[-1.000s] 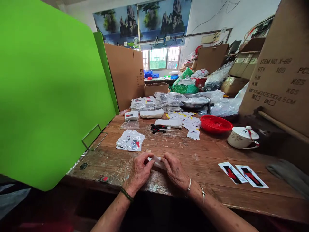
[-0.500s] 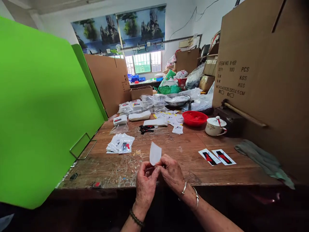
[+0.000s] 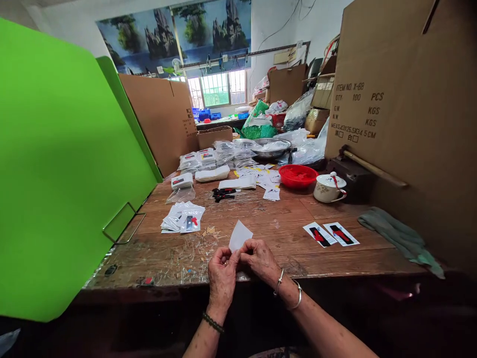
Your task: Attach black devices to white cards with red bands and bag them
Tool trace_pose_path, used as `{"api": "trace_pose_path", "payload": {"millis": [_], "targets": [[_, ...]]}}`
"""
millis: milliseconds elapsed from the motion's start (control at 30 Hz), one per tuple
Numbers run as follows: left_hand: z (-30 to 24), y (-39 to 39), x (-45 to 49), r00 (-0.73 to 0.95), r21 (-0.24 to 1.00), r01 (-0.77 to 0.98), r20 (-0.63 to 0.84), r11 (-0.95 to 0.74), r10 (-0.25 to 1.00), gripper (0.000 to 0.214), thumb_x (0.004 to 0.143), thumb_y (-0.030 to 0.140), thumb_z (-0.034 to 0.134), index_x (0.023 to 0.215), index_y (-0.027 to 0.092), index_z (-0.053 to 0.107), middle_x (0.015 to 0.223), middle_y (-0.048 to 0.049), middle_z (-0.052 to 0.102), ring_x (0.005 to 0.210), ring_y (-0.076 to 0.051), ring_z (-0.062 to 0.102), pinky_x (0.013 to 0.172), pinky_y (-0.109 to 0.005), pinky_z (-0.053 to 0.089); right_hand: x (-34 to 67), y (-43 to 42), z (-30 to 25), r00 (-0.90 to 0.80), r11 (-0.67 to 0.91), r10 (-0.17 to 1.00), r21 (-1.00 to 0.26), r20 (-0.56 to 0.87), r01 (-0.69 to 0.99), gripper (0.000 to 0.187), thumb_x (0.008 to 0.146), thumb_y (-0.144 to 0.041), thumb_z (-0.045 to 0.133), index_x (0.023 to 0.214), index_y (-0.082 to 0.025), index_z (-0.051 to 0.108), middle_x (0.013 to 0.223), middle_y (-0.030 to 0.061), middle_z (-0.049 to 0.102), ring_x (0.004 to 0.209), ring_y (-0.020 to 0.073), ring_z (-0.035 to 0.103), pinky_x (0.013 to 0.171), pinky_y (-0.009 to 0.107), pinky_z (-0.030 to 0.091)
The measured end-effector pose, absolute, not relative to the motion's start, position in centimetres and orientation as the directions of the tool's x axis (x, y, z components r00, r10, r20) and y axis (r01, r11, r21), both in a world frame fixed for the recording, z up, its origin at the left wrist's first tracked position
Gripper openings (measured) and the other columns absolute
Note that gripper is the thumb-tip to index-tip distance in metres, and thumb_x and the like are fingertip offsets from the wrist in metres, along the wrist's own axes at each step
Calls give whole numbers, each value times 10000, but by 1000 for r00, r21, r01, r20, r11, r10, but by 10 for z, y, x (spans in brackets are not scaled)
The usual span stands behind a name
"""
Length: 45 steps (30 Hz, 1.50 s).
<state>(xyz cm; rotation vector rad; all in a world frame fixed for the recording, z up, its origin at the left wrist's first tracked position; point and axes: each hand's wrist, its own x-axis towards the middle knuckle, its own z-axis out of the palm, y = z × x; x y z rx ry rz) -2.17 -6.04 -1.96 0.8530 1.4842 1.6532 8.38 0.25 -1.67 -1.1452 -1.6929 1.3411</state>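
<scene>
Above the table's front edge, a flat white piece that looks like a small bag (image 3: 239,235) stands tilted between my two hands. My left hand (image 3: 222,272) is closed, thumb and fingers pinching its lower edge. From the other side, my right hand (image 3: 262,259) pinches the same lower edge, knuckles bent. The fingertips almost meet, and what lies between them is hidden. To the left lies a fanned pile of white packets (image 3: 183,218), the top one showing a black and red item. At the right rest two white cards (image 3: 331,234), each with a black and red piece on it.
Farther back are black tools (image 3: 223,195), a white stack (image 3: 237,183), a red basket (image 3: 298,177) and a lidded cup (image 3: 330,188). A green panel (image 3: 67,164) walls the left, a large carton (image 3: 402,99) the right. A grey-green cloth (image 3: 398,236) hangs over the edge.
The white bag has tilted to the right and shows a more pointed top. Both hands stay pinched on its lower edge. The camera view has shifted slightly.
</scene>
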Motion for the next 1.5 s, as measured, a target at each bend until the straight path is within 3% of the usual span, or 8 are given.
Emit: {"api": "trace_pose_path", "payload": {"millis": [167, 467, 767, 967, 1067, 1167, 1367, 1500], "targets": [[-16, -57, -20, -456, 979, -205, -93, -3, 885, 360, 631, 468, 762, 728, 147, 629, 687, -7, 655, 592, -148, 642, 580, -268, 552, 87, 6, -16, -447, -73, 887, -990, -119, 120, 113, 689, -257, 588, 624, -166, 575, 547, -37, 542, 492, 89, 414, 496, 216, 328], [-15, -38, -21, -546, 982, 180, 59, 48, 836, 152, 620, 250, 656, 572, 188, 526, 477, 59, 514, 439, -102, 486, 437, -195, 376, 83, -11, -15, -250, 491, 869, -677, 427, 548, 154, 842, -116, 455, 743, -183, 554, 799, 45, 584, 740, 169, 530, 677, 278, 392], [-11, -38, -1, -577, 939, 343, 198, 15, 793, 192, 653, 273, 629, 517, 196, 517, 470, 51, 478, 462, -101, 428, 470, -207, 347, 91, -18, -14, -220, 572, 780, -526, 586, 630, 175, 850, -72, 434, 908, -188, 552, 907, 81, 572, 877, 230, 484, 754, 330, 402], [-7, -45, 24, -351, 987, -156, -82, 28, 933, 252, 619, 334, 769, 666, 177, 578, 570, 23, 611, 513, -136, 584, 515, -243, 492, 120, 16, -2, -152, 498, 832, -600, 533, 626, 214, 862, -69, 456, 905, -196, 622, 930, 60, 580, 849, 186, 531, 729, 288, 417], [8, -41, 29, -65, 812, -563, -227, 152, 972, 325, 669, 292, 779, 938, 169, 646, 860, -40, 714, 716, -165, 671, 654, -286, 558, 127, 17, 0, -140, 531, 812, -617, 566, 581, 200, 875, -95, 490, 818, -205, 647, 896, 41, 589, 859, 171, 536, 771, 287, 421], [22, -25, 37, -34, 582, -786, -376, 208, 926, 166, 776, 173, 686, 934, 145, 646, 855, -45, 715, 694, -143, 675, 649, -256, 565, 130, 4, 2, -183, 592, 768, -571, 614, 569, 146, 826, -103, 577, 774, -209, 662, 920, 35, 625, 926, 196, 514, 847, 340, 408], [22, 2, 61, -115, 586, -787, -449, 195, 886, 41, 850, 112, 593, 815, 133, 594, 663, -14, 660, 501, -117, 619, 470, -219, 527, 182, 8, 9, -346, 641, 767, -666, 541, 381, 229, 715, -144, 693, 932, -218, 709, 1093, 52, 631, 1034, 194, 547, 915, 353, 430], [21, 3, 72, -79, 655, -718, -413, 236, 907, 73, 833, 122, 622, 793, 139, 564, 623, 2, 621, 439, -121, 575, 485, -300, 554, 264, 60, 7, -102, 266, 962, -792, 252, 550, 180, 737, -164, 644, 907, -171, 700, 918, 51, 683, 842, 168, 616, 751, 291, 481]]}}
